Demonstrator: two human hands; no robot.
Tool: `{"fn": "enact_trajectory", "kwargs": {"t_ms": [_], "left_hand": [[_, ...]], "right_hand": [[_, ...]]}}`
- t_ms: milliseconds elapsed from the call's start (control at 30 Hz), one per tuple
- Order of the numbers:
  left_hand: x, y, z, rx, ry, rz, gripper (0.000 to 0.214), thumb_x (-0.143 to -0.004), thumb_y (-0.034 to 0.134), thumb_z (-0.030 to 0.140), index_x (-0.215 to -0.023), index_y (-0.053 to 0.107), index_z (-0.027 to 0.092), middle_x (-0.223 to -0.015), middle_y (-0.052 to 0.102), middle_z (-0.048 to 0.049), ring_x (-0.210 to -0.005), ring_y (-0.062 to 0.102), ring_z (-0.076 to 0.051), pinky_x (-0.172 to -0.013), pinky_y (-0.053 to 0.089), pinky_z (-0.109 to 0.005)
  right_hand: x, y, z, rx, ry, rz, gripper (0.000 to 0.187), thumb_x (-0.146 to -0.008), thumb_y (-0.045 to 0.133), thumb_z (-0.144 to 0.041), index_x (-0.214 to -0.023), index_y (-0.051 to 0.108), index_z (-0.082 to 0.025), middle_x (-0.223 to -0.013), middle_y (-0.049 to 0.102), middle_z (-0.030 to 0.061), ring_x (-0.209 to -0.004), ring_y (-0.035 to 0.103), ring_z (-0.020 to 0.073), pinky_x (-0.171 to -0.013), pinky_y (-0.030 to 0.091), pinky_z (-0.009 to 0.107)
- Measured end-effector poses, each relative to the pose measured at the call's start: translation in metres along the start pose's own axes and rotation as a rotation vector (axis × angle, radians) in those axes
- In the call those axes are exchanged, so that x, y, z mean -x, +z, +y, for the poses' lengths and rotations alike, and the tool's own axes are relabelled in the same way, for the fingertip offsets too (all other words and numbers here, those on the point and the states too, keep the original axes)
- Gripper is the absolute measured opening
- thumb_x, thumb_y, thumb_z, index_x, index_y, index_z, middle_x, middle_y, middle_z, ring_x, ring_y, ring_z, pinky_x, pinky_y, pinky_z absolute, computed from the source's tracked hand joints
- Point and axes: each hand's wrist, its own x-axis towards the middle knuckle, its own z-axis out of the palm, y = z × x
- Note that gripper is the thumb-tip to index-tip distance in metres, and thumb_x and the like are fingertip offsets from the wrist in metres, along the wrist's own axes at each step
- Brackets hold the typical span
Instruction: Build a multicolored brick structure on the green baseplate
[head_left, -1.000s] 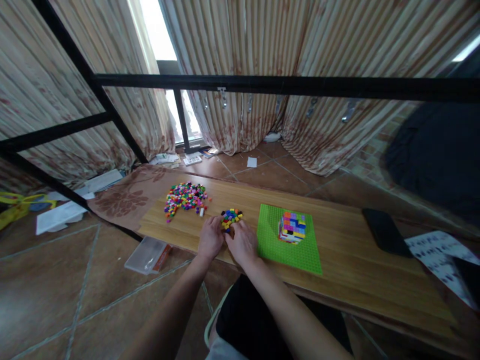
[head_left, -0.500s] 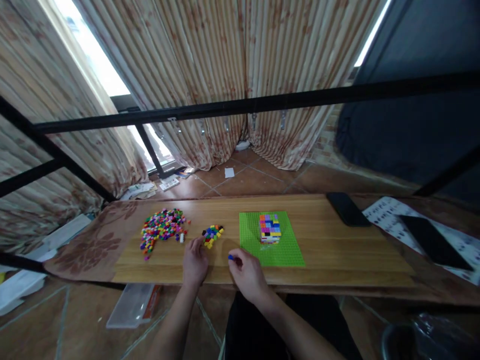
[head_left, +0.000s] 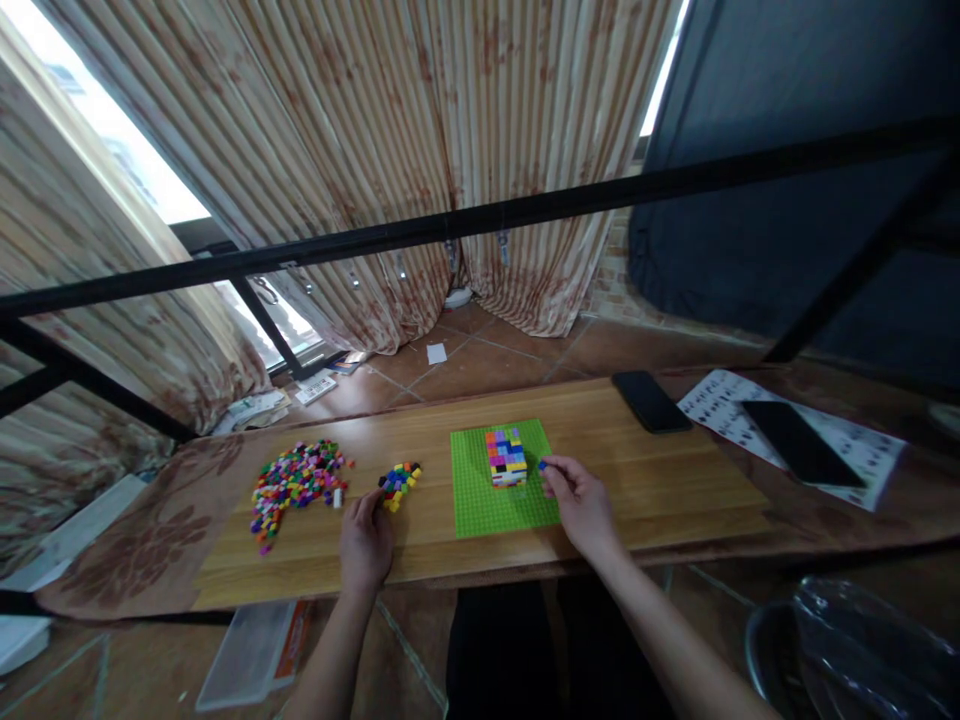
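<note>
Right fingers pinch blue brick, block just left of them. Left fingers by small pile, grip unclear. Looks like brick transfer; calls for stud alignment.

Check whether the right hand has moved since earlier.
Yes, rightward: the right hand went from the left to the right edge of the square green studded baseplate.

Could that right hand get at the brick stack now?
Probably yes: the right hand, pinching a blue brick, is by the board, and nothing visible separates the hand from the stack.
</note>
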Motion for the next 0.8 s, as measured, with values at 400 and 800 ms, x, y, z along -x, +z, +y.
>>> {"fn": "enact_trajectory", "kwargs": {"t_ms": [400, 800], "left_hand": [[0.0, 0.001, -0.002, 0.013, 0.006, -0.001, 0.03, -0.085, 0.043, 0.019, -0.106, 0.064, 0.016, -0.101, 0.067, -0.0121, -0.1, 0.063, -0.026, -0.091, 0.052, -0.043], [0.0, 0.0, 0.0, 0.013, -0.002, 0.017, 0.03, -0.083, 0.043, 0.017, -0.105, 0.064, 0.018, -0.1, 0.067, -0.011, -0.098, 0.063, -0.026, -0.089, 0.053, -0.042]], "right_hand": [[-0.033, 0.012, -0.009, 0.193, -0.333, -0.088, 0.024, -0.087, 0.057, -0.037, -0.087, 0.075, -0.022, -0.088, 0.068, 0.0058, -0.083, 0.064, 0.0184, -0.073, 0.05, 0.031], [-0.053, 0.014, -0.006, 0.093, -0.161, -0.114, 0.016, -0.07, 0.069, -0.036, -0.072, 0.074, -0.02, -0.077, 0.069, 0.0036, -0.073, 0.062, 0.0171, -0.072, 0.048, 0.031]]}}
